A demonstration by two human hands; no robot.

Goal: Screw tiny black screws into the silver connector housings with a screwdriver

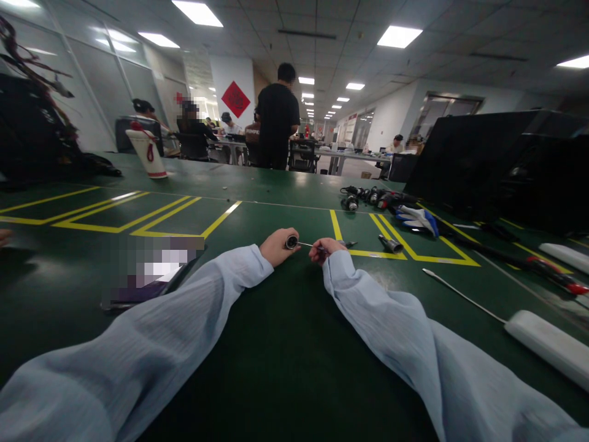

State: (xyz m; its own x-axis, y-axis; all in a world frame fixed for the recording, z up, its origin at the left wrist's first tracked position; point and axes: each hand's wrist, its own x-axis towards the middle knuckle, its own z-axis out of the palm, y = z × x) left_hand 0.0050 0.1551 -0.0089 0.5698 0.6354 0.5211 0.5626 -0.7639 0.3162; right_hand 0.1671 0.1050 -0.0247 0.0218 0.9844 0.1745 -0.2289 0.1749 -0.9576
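Note:
My left hand (275, 247) is closed around a round metal connector (291, 242), its dark open end turned toward me. A slim screwdriver (305, 244) sits in the closed fingers of my right hand (327, 249); its thin shaft points left at the connector. Whether the tip touches the connector is too small to tell. Just right of that hand, a small dark pointed piece (351, 244) lies on the green table (285, 344). Further right, a silver cylindrical connector part (391, 244) rests by the yellow tape.
Several cabled connectors (352, 202) and a blue-and-white glove (418, 221) lie at the back right. A white power strip (547, 344) is near right, a partly blurred flat device (151, 276) left. A paper cup (147, 152) stands behind. Black monitors (473, 162) flank the right; people work beyond.

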